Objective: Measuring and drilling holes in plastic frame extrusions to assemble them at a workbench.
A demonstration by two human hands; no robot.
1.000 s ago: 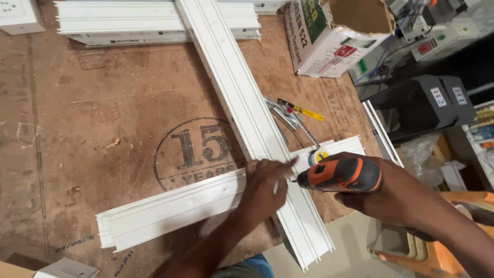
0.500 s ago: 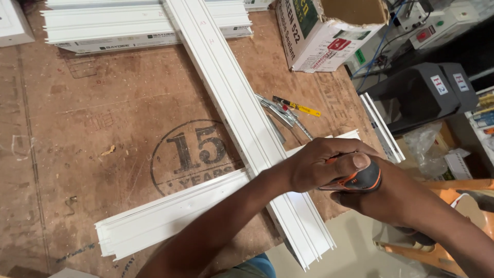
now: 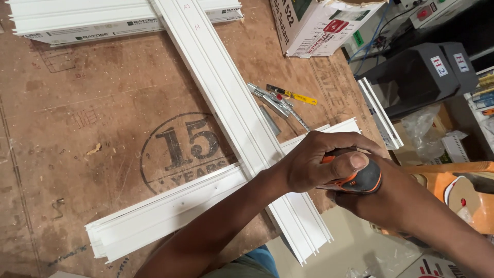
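Note:
Both hands are wrapped around an orange and black power drill (image 3: 360, 180) at the right edge of the brown plywood table (image 3: 103, 118). My left hand (image 3: 321, 162) lies over the top of the drill with its thumb on the rear. Beneath and behind the drill, my right hand (image 3: 363, 203) grips the handle and is mostly hidden. The drill's tip is covered by my left hand. Under the hands a long white profile (image 3: 231, 108) runs from far to near, crossing over a second white profile (image 3: 170, 211) that lies left to right.
Several white profiles (image 3: 103, 18) are stacked at the table's far edge. Metal brackets and a yellow-handled tool (image 3: 288, 98) lie right of the long profile. A cardboard box (image 3: 324, 25) stands at the far right. Dark boxes (image 3: 422, 72) and an orange tool (image 3: 458, 190) sit off the table.
My left hand left the crossing of the profiles and moved right onto the drill's top. The drill stays at the table's right edge.

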